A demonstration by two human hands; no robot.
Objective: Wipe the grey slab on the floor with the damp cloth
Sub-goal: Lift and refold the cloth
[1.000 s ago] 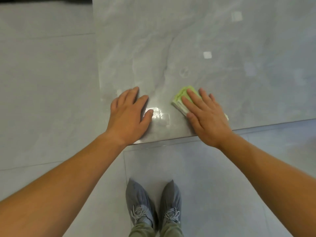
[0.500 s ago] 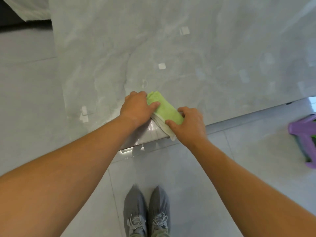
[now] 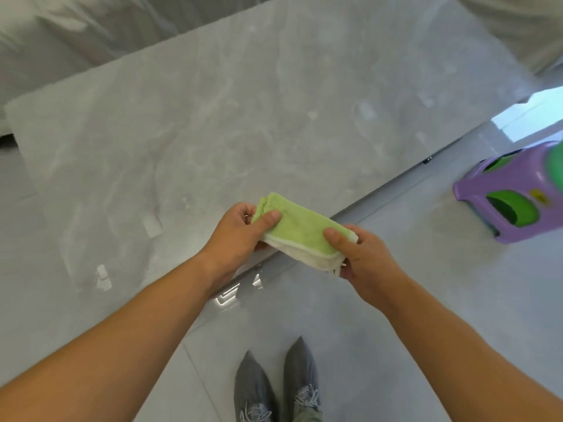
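Above the near edge of the grey slab (image 3: 243, 123) I hold the damp cloth (image 3: 300, 231) lifted clear of the stone, folded into a thick pad, green on top with a pale layer showing along its lower edge; my left hand (image 3: 240, 236) has its grip clamped on the cloth's far-left end, thumb pressed on the green face, the other fingers tucked underneath and out of sight; my right hand (image 3: 362, 257) has its grip clamped on the near-right end, thumb on top, fingers hidden below, a few loose threads hanging by the palm. Whether the cloth is wet I cannot tell from its look; the folds between my hands hide how many layers it has. Across the slab lie pale veins and small bright patches, too blurred to say whether they are reflections or marks; its far corners run out of view at the top and right. Beside the slab's right end, on the tiled floor (image 3: 396, 300), stands a purple and green plastic stool (image 3: 515, 196), cut off by the picture's right edge. Below my forearms, my two grey shoes (image 3: 275, 388) point toward the slab, their heels cut off at the bottom; white sheeting (image 3: 76, 32) fills the blurred upper left.
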